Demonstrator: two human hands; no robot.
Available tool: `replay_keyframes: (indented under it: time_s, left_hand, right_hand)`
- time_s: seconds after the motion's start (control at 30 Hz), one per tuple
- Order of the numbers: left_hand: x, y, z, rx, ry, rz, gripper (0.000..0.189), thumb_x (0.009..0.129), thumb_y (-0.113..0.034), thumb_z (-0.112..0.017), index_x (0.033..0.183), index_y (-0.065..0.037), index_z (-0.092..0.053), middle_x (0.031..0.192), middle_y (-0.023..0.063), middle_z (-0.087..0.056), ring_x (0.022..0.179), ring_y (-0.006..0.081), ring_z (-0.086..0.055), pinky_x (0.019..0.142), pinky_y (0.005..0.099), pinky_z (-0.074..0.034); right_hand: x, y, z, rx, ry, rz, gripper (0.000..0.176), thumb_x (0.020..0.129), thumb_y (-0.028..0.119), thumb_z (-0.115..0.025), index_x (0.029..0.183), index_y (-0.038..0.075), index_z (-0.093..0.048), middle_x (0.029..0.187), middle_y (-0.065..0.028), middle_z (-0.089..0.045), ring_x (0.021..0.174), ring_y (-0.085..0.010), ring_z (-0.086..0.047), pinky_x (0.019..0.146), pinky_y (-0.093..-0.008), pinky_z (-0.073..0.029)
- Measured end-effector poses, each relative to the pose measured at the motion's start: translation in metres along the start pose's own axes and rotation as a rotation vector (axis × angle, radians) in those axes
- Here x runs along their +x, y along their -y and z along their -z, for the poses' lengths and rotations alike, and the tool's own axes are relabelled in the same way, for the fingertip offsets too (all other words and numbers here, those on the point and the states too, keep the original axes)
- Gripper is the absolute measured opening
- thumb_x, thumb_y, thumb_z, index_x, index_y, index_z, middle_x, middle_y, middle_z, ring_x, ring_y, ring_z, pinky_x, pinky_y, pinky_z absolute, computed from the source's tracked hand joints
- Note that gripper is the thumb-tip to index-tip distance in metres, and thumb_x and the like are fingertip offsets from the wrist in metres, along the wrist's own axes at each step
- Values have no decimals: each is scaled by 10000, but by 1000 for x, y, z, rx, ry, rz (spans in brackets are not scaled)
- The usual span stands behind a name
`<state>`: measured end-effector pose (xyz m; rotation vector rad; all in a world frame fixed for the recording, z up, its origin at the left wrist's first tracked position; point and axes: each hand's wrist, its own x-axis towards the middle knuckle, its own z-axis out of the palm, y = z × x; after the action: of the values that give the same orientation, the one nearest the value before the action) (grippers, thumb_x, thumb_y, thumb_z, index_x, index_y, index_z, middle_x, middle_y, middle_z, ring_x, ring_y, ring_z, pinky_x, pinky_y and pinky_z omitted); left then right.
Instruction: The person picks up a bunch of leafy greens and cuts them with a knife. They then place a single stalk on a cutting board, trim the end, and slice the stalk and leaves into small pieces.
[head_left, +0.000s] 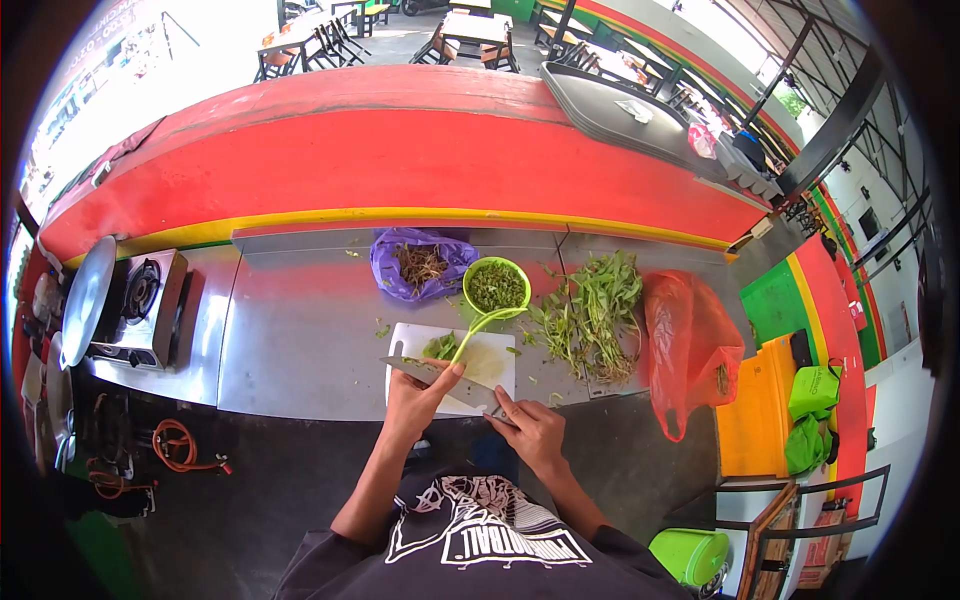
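Observation:
A white cutting board (402, 340) lies on the metal counter in front of me. My left hand (415, 397) is over its near left part, thumb and fingers closed on long pale green stems (487, 321) that reach up toward the green bowl. My right hand (532, 430) grips a knife (482, 397) by its handle at the board's near right corner. The blade points left and passes by my left fingers. Cut green leaves (441, 347) rest on the board. Just behind it, the lime-green bowl (497, 285) holds chopped greens.
A purple plastic bag (390, 277) with roots and stems stands left of the bowl. To the right lie a heap of leafy greens (605, 310) and a red plastic bag (690, 345). A gas stove (140, 305) sits far left. A red wall (400, 165) runs behind the counter.

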<state>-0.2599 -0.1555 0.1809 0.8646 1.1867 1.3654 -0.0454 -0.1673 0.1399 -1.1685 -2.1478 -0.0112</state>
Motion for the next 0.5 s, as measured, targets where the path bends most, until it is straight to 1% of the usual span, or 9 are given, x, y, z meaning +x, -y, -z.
replay_keyframes:
  time_s: [0.17,0.23,0.33,0.4,0.47,0.5]
  left_hand:
    - [-4,5,-2,-36,-9,27,263,888,-183,-779,1032,31,-727,920,67,-728,827,114,-661,760,285,-523]
    - [-4,3,-2,-43,-20,40,268,887,-178,-780,1044,33,-726,926,70,-730,831,112,-662,763,285,-523]
    - [-5,2,2,-20,-37,34,265,887,-172,-779,1048,32,-728,939,73,-732,831,108,-657,756,281,-518]
    - [-6,0,4,-24,-33,33,275,889,-161,-777,1041,61,-720,926,72,-726,833,102,-656,737,263,-524]
    - [-5,3,7,-5,-27,30,271,888,-157,-776,1044,57,-718,935,75,-727,835,106,-659,748,265,-529]
    - [-5,5,7,11,-23,29,267,888,-154,-776,1046,52,-717,944,78,-728,837,109,-662,758,267,-533]
  right_hand:
    - [2,6,-5,-7,-42,-2,605,707,264,-856,1286,211,-689,679,56,-611,576,-117,-581,532,-269,-484]
    - [6,10,-2,42,-36,-27,607,667,205,-886,1249,187,-713,674,-2,-609,571,-171,-591,529,-302,-480]
    - [7,9,-3,38,-25,-23,603,666,203,-885,1244,187,-715,674,7,-610,569,-169,-590,530,-302,-480]
    - [9,8,-1,33,-15,-20,598,666,206,-884,1240,185,-716,674,10,-611,569,-167,-590,530,-301,-480]
    - [9,6,-1,30,-4,-16,593,667,210,-884,1236,182,-718,674,13,-612,570,-166,-589,531,-301,-481]
    - [7,5,-2,16,1,-6,591,690,235,-869,1257,197,-706,679,37,-616,577,-139,-584,537,-282,-485]
